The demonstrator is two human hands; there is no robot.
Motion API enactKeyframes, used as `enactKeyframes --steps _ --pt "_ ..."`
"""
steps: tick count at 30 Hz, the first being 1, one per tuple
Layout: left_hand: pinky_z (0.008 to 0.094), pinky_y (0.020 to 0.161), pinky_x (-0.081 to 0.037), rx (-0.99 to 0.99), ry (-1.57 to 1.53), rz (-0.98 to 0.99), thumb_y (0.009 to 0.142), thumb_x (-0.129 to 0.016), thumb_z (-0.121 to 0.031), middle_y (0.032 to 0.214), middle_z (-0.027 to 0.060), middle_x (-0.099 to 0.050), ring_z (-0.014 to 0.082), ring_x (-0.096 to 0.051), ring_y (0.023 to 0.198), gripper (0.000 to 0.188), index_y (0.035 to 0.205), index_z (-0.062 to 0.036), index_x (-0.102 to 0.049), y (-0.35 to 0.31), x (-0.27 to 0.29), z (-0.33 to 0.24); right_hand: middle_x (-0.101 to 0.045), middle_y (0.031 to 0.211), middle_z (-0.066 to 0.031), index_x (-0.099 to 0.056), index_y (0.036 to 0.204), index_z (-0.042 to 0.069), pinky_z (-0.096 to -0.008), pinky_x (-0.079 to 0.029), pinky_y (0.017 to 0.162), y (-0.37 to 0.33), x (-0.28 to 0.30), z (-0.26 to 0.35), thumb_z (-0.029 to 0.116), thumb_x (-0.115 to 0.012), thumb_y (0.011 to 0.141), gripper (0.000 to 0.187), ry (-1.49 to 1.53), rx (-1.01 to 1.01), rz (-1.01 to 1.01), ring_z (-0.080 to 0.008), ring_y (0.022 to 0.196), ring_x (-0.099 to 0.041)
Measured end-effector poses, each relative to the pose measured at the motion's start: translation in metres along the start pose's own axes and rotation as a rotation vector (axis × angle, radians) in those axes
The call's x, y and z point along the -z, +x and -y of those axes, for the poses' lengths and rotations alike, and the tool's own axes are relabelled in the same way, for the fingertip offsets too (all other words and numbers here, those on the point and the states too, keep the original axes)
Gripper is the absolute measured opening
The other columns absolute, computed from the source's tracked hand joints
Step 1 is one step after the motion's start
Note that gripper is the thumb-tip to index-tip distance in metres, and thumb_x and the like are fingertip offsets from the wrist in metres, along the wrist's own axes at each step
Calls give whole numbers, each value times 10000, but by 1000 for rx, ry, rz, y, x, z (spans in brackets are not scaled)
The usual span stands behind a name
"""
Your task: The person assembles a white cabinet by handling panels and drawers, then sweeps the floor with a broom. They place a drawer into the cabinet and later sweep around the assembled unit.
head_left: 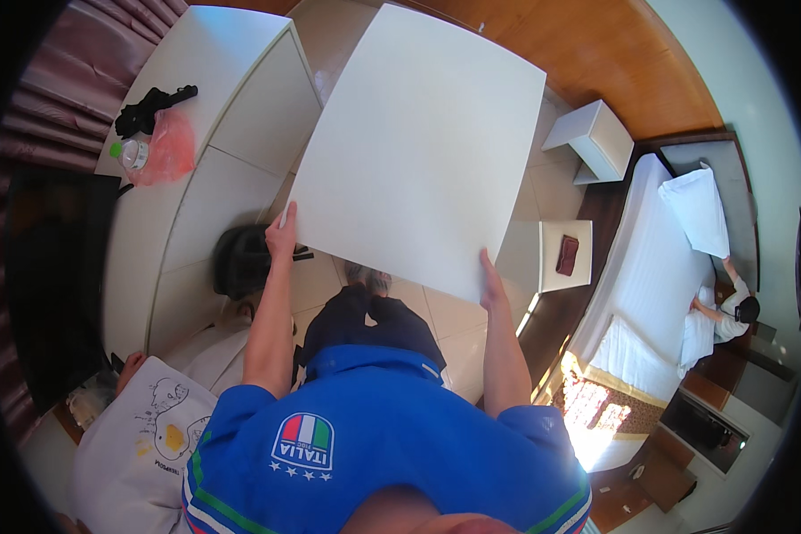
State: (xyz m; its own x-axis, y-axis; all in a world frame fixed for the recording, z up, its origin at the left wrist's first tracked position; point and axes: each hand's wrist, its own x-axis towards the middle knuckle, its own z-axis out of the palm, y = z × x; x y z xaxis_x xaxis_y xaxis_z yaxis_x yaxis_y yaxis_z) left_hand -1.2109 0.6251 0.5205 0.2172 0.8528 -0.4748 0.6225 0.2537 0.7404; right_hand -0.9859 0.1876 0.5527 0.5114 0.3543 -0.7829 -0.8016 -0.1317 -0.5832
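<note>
So a big white board [418,147] is held up over the floor, gripped at its near corners by the left hand [282,233] and right hand [492,283].

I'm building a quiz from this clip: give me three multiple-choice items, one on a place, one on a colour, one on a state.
1. Where is the pink bag?
A on the white counter
B on the bed
C on the floor

2. What colour is the held panel?
A brown
B white
C blue

3. How is the panel held?
A by the left hand only
B by both hands
C lying untouched

A, it lies on the counter top. B, its face is plain white. B, the right hand grips the other lower edge.
</note>
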Motion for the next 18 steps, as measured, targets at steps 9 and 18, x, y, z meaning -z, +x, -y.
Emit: enactKeyframes --steps 9,18 --pt "353 986 -492 25 -48 1 896 -716 -578 1182 151 -745 258 -685 1125 641 1252 -45 -716 -27 18 14 -409 1585 -165 -351 1558 3 -438 -326 1200 -11 11 -30 630 -512 1004 851 -5 -23 19 -321 1450 -401" --pt "340 969 -491 14 -22 2 931 -700 -541 1178 164 -741 219 -675 1076 653 1268 18 -688 -38 33 32 -434 1563 -180 -358 1550 -3 -428 -346 1188 -31 14 -53 618 -555 990 859 15 -49 -6 -318 1432 -429"
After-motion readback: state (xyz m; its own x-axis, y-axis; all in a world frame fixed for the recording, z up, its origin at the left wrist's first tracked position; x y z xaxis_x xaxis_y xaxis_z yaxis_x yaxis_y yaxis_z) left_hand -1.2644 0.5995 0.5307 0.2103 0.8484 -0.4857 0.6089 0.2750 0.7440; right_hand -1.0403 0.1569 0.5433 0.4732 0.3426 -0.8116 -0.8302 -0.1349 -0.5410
